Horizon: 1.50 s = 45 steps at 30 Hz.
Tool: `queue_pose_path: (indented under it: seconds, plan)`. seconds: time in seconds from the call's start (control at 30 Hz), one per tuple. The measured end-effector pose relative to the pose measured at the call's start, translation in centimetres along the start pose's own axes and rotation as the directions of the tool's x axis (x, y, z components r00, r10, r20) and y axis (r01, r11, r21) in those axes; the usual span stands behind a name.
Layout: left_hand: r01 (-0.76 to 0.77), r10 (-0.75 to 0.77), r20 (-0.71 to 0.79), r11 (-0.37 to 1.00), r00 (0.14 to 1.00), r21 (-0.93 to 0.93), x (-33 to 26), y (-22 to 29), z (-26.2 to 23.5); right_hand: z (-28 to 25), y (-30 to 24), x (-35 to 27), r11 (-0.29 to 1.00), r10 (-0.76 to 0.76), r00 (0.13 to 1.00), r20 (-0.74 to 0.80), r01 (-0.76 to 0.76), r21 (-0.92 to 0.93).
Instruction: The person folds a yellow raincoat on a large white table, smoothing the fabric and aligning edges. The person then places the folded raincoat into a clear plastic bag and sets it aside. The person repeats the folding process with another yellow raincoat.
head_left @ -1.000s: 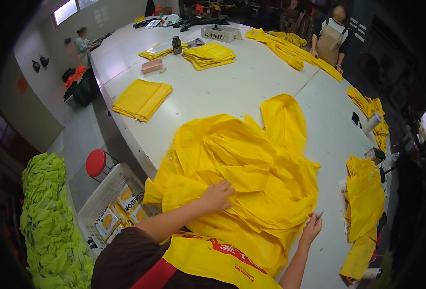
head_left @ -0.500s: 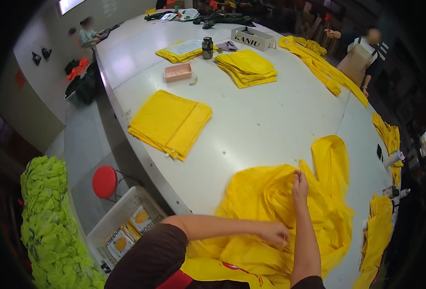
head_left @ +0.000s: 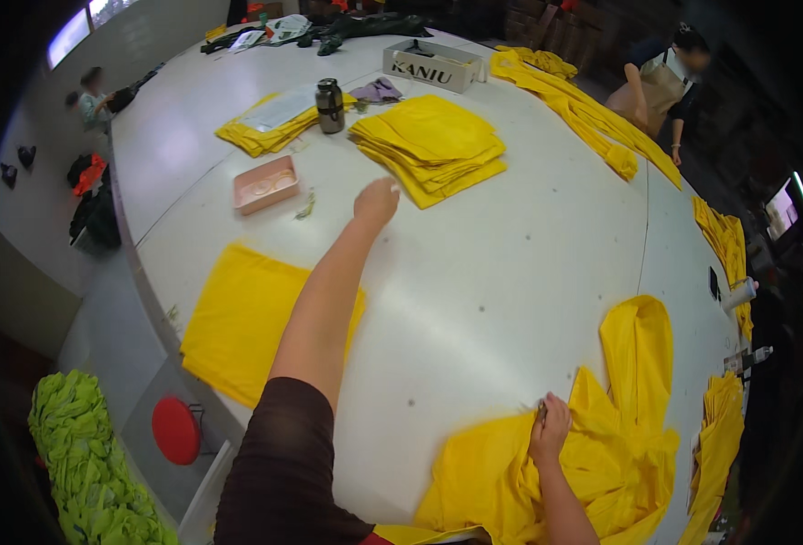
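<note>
My left hand (head_left: 376, 201) stretches far out over the white table (head_left: 510, 263), close to the near edge of a stack of folded yellow cloth (head_left: 431, 145); it looks empty, and its fingers are hard to make out. My right hand (head_left: 550, 425) rests on a crumpled pile of yellow garments (head_left: 601, 445) at the table's near edge, its fingers closed on a small dark tool I cannot identify. A folded yellow piece (head_left: 238, 318) lies under my left forearm.
A pink tray (head_left: 265, 183), a dark metal flask (head_left: 330, 104), a white box (head_left: 433, 65) and more yellow piles (head_left: 583, 109) sit on the table. A person (head_left: 660, 86) works at the far right. Green cloth (head_left: 93, 463) and a red stool (head_left: 176, 430) are on the floor at left.
My left arm has left the yellow garment pile and reached far forward across the table. The view has swung toward the far stacks. My right hand stays on the garments.
</note>
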<state>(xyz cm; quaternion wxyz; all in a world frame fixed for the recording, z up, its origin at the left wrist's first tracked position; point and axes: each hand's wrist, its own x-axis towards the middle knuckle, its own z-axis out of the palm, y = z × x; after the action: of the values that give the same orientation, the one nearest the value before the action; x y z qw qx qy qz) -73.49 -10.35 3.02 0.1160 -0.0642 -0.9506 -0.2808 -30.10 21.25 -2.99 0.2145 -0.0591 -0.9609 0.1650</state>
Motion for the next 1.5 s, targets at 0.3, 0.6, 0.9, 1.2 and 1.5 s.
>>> queue_pose_path:
  seconds: [0.3, 0.6, 0.9, 1.2, 1.5]
  plan:
    - [-0.228, 0.313, -0.141, 0.877, 0.939, 0.424, 10.3, 2.2, 7.8, -0.2, -0.2, 0.6, 0.995, 0.091, 0.995, 0.045, -0.093, 0.047]
    - [-0.525, 0.587, 0.018, 0.709, 0.809, 0.471, 9.7, -0.4, 8.1, -0.1, 0.1, 1.0, 0.997, 0.07, 0.997, 0.042, -0.072, 0.036]
    - [-0.781, 0.778, 0.097, 0.624, 0.62, -0.011, -14.1, 2.0, 5.0, -0.1, -0.1, 0.5, 0.994, 0.094, 0.995, 0.035, -0.095, 0.044]
    - [-0.797, 0.81, 0.21, 0.582, 0.548, -0.164, -28.1, 4.7, 1.5, 0.2, -0.1, 0.4, 0.993, 0.107, 0.992, 0.064, -0.11, 0.051]
    - [-0.783, 0.803, 0.106, 0.595, 0.586, -0.183, -29.1, 4.9, 1.6, 0.3, 0.1, 0.5, 0.995, 0.092, 0.991, 0.101, -0.094, 0.015]
